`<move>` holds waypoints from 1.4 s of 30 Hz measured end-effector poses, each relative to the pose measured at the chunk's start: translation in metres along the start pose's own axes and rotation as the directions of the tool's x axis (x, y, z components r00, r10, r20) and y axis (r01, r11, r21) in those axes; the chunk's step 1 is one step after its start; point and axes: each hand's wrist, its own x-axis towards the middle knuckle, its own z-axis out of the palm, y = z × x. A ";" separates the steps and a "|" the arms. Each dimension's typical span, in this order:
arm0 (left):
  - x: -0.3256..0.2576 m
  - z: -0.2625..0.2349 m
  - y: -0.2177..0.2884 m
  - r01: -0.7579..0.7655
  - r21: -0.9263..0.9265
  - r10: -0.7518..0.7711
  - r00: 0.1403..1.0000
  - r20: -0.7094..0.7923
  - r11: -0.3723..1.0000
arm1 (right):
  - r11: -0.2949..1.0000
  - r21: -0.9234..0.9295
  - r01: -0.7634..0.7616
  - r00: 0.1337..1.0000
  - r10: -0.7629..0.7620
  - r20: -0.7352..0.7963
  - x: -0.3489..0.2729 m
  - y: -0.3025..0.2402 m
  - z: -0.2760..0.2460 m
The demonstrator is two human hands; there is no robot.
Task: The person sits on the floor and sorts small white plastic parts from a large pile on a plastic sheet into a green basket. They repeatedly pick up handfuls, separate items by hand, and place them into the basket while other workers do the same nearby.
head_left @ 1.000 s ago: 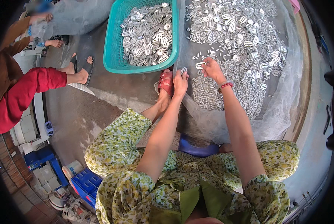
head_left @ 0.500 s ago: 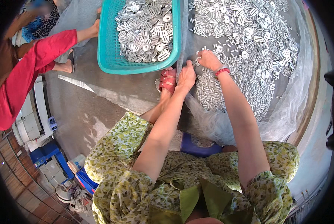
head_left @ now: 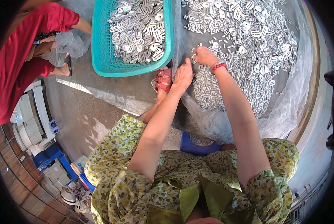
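Observation:
My left hand [head_left: 183, 75] is beside the near right corner of the teal plastic basket [head_left: 129, 71], its fingers curled and its index finger stretched toward my right hand. With fingers bent into a pinch, my right hand [head_left: 206, 56] is at the left edge of a spread of small silver metal pellets [head_left: 208, 89]. A small silver metal piece [head_left: 194, 59] shows at the fingertips between my two hands; its exact shape is unclear. Slotted metal pieces and holed discs [head_left: 137, 41] fill the basket. More slotted pieces [head_left: 264, 31] lie among the pellets.
Thin translucent netting [head_left: 212, 125] lies under and around the metal pieces. My foot in a red sandal [head_left: 163, 80] stands below the basket. At left is a person in red trousers [head_left: 21, 56]. A blue stool [head_left: 197, 145] is beneath me, and white and blue appliances [head_left: 49, 158] stand lower left.
The person in red trousers has shifted position, and the basket sits slightly farther left in view. My hands stay close together at the pile's edge, with little change in their pose.

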 end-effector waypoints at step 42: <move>0.001 -0.005 0.001 0.028 -0.184 -0.027 1.000 0.006 0.983 | 0.968 0.249 -0.026 1.000 0.024 0.013 -0.012 -0.008 -0.025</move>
